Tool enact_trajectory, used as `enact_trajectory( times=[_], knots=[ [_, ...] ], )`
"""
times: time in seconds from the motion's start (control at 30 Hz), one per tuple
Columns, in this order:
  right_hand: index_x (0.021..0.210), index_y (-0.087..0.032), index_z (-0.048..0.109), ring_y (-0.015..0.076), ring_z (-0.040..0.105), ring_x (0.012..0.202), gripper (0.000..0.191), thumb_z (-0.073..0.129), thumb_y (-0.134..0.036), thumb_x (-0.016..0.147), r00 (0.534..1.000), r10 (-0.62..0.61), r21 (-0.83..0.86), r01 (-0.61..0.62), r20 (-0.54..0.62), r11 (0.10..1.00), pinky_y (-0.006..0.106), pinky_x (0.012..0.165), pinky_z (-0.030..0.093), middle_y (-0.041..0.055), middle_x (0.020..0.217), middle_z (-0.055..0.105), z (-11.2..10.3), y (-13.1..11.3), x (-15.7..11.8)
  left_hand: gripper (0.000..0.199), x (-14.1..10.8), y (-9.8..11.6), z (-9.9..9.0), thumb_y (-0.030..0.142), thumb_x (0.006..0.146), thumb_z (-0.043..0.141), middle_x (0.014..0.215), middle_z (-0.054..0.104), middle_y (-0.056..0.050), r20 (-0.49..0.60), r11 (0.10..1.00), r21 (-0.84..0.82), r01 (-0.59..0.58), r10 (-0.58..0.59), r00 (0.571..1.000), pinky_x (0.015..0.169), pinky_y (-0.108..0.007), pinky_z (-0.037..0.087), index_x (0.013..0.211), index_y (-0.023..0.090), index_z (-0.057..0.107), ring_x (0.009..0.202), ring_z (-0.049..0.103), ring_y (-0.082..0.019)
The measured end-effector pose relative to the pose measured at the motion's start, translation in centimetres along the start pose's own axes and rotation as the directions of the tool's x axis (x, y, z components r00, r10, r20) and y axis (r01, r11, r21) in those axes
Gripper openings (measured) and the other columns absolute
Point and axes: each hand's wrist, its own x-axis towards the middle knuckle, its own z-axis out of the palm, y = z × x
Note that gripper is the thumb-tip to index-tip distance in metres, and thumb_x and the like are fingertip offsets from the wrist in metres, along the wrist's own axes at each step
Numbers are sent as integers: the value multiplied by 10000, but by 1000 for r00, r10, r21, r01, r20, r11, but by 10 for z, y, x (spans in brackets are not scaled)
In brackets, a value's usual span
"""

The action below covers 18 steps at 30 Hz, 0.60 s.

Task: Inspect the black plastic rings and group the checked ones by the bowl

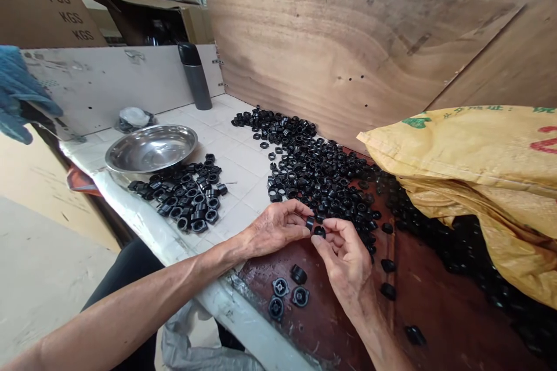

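Note:
My left hand point(282, 223) pinches a small black plastic ring point(310, 222) between thumb and fingers. Close against it, my right hand point(346, 249) grips a round black plastic cap point(319, 232), its hollow side partly showing. The two parts are side by side at my fingertips; whether they touch I cannot tell. Just beyond my hands spreads a large heap of black rings point(304, 168). Below them, on the dark red board, lie several loose black caps point(300, 295), some showing a spoked inside.
A steel bowl point(152, 151) stands at the left behind a smaller pile of black parts point(191, 197). Farther back is a dark thermos point(195, 78) by the low wall. A yellow woven sack point(461, 156) lies on the right over more black pieces. A plywood panel point(348, 52) closes the back.

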Motion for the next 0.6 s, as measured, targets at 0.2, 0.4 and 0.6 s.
enact_trajectory(
  times=[0.2,0.4,0.6],
  knots=[
    [1083,-234,743,201,708,969,179,678,-320,941,994,-108,-40,108,9,993,291,837,588,61,1061,729,-2,-5,2,340,0,4,0,239,789,774,872,698,-38,-6,1000,4,1,-1,1000,755,-283,477,1088,121,663,777,638,-136],
    [962,-228,736,176,712,851,92,701,-305,926,995,-97,-63,95,-24,993,265,785,587,33,943,746,-4,-12,2,342,-1,4,2,231,792,780,943,728,-68,8,999,-38,-10,10,1000,831,-310,507,1097,112,681,844,673,-157],
    [1020,-223,729,177,730,848,144,720,-322,915,993,-93,-50,90,-66,995,262,772,604,38,955,758,-1,-10,1,317,-2,2,4,241,814,772,960,744,-88,23,999,-23,-33,33,999,846,-331,526,1088,108,683,868,695,-176]
  ],
)
